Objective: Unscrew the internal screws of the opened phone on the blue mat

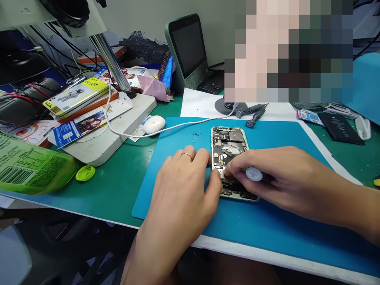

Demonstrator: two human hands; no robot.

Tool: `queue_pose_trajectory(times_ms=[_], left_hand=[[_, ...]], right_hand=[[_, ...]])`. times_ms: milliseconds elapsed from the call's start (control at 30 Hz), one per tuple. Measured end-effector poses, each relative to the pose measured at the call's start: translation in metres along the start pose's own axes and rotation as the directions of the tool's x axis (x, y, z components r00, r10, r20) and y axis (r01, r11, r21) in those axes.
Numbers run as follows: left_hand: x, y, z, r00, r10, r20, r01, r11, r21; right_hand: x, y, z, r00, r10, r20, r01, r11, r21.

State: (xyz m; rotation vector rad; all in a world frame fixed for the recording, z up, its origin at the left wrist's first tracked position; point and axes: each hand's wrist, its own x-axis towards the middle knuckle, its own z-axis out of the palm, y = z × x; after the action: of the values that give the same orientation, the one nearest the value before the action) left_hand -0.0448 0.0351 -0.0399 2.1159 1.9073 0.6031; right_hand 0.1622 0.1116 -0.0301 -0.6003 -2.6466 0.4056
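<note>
An opened smartphone [218, 148] lies flat on the blue mat [181, 132], its circuit boards and metal parts exposed. My left hand [185, 186], with a ring on one finger, is closed at the phone's left edge, the thumb resting on its lower left part. In my right hand [285, 178] is a screwdriver [254, 174]; its grey cap with a cross mark faces me. The right fingertips reach the inside of the phone near the left thumb. The screwdriver's tip is hidden behind the fingers. Several tiny screws [195, 134] lie on the mat left of the phone.
Two dark screwdrivers [252, 114] lie beyond the phone. A white cable [178, 126] crosses the mat's far edge near a white earbud case [153, 124]. Left are a microscope stand [103, 150], boxes and a green package [32, 166]. Right lies a black battery [341, 128]. A pixelated area covers the back.
</note>
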Motion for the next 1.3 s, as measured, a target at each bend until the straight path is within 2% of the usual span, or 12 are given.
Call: queue_pose_trajectory(times_ms=[367, 500, 567, 633, 733, 833, 900, 1000, 1067, 1133, 1200, 1300], left_hand=[[0.003, 0.002, 0.001, 1.0, -0.008, -0.005, 0.008, 1.0, 0.01], [0.002, 0.002, 0.002, 0.999, -0.026, 0.02, 0.026, 0.999, 0.021], [0.002, 0.002, 0.002, 0.999, -0.033, 0.029, 0.032, 0.999, 0.016], [0.002, 0.003, 0.001, 0.999, -0.04, 0.037, 0.04, 0.999, 0.01], [0.002, 0.005, 0.0, 0.998, -0.044, 0.047, 0.044, 0.999, -0.003], [0.002, 0.006, -0.001, 0.998, -0.047, 0.052, 0.048, 0.999, -0.021], [0.002, 0.006, -0.001, 0.997, -0.052, 0.06, 0.054, 0.998, -0.035], [0.002, 0.006, 0.0, 0.996, -0.058, 0.068, 0.062, 0.996, -0.059], [0.002, 0.006, 0.0, 0.996, -0.063, 0.069, 0.068, 0.995, -0.068], [0.002, 0.007, 0.0, 0.995, -0.066, 0.069, 0.07, 0.995, -0.067], [0.002, 0.007, 0.0, 0.995, -0.068, 0.069, 0.073, 0.995, -0.063], [0.002, 0.007, 0.0, 0.995, -0.068, 0.075, 0.073, 0.995, -0.064]], right_hand=[[0.0, -0.003, 0.0, 1.0, 0.008, 0.01, -0.008, 1.0, 0.029], [0.0, -0.004, -0.003, 0.994, 0.096, -0.047, -0.087, 0.983, 0.161], [-0.001, -0.002, -0.008, 0.964, 0.223, -0.142, -0.17, 0.935, 0.313], [-0.001, 0.003, -0.013, 0.9, 0.372, -0.226, -0.219, 0.836, 0.503], [0.004, 0.01, -0.021, 0.806, 0.521, -0.281, -0.17, 0.658, 0.733], [0.008, 0.014, -0.024, 0.774, 0.567, -0.281, -0.136, 0.582, 0.802], [0.009, 0.017, -0.023, 0.766, 0.568, -0.3, -0.147, 0.61, 0.779], [0.005, 0.022, -0.02, 0.754, 0.507, -0.418, -0.136, 0.743, 0.656], [0.002, 0.025, -0.02, 0.787, 0.419, -0.452, -0.167, 0.851, 0.497], [-0.002, 0.028, -0.023, 0.825, 0.348, -0.445, -0.21, 0.92, 0.33], [-0.004, 0.031, -0.027, 0.849, 0.284, -0.445, -0.218, 0.956, 0.194], [-0.006, 0.035, -0.031, 0.859, 0.216, -0.464, -0.209, 0.976, 0.067]])
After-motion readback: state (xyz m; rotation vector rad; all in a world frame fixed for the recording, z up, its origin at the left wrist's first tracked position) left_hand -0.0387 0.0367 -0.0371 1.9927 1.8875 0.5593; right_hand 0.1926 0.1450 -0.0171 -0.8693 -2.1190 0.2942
